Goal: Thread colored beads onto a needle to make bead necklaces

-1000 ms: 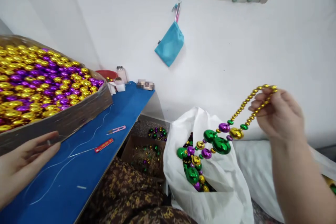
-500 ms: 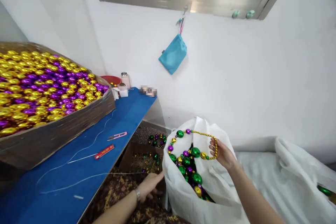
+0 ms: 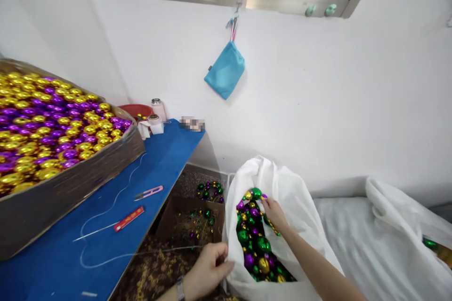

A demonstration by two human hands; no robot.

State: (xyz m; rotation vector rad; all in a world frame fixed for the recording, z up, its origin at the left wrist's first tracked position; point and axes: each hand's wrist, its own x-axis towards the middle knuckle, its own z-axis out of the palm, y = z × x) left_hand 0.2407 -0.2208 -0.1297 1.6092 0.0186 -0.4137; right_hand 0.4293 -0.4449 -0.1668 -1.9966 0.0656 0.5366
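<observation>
My right hand [image 3: 273, 212] reaches into the white bag [image 3: 300, 197], fingers closed on a bead necklace [image 3: 270, 223] that lies on the pile of green, purple and gold beads [image 3: 256, 244] inside. My left hand [image 3: 206, 270] pinches the bag's left rim near the bottom of the view, holding it open. A watch band shows on that wrist.
A cardboard box heaped with gold and purple beads [image 3: 52, 127] sits on the blue table [image 3: 162, 155] at left, with thread, a red strip [image 3: 129, 218] and pink snips [image 3: 148, 193]. A brown box of beads [image 3: 197, 218] stands on the floor. Another white bag [image 3: 399, 244] lies right. A blue pouch [image 3: 224, 70] hangs on the wall.
My right hand came down from holding the necklace high and lowered it into the bag. My left hand moved from the cardboard box to the bag's rim.
</observation>
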